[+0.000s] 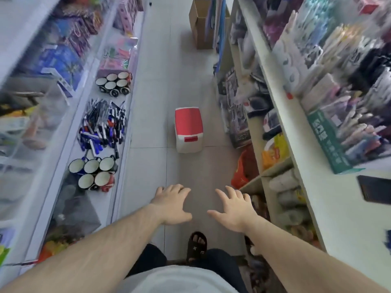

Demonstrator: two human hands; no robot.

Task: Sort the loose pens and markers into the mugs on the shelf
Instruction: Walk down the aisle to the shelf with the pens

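Observation:
A heap of loose pens and markers (pixel 103 126), black, blue and red, lies on the low white shelf (pixel 124 115) at the left. A near cluster of several white-lined mugs (pixel 93 173) stands just below the heap. A far cluster of several mugs (pixel 114 82) stands beyond it. All the mugs look empty from above. My left hand (pixel 172 204) and my right hand (pixel 233 210) hover over the aisle floor with fingers spread, holding nothing, to the right of the near mugs.
A red-topped white stool (pixel 189 129) stands in the tiled aisle ahead. A cardboard box (pixel 198 24) sits farther back. Packed shelves line the right side (pixel 281 115) and upper left. My sandalled foot (pixel 197 243) is below my hands.

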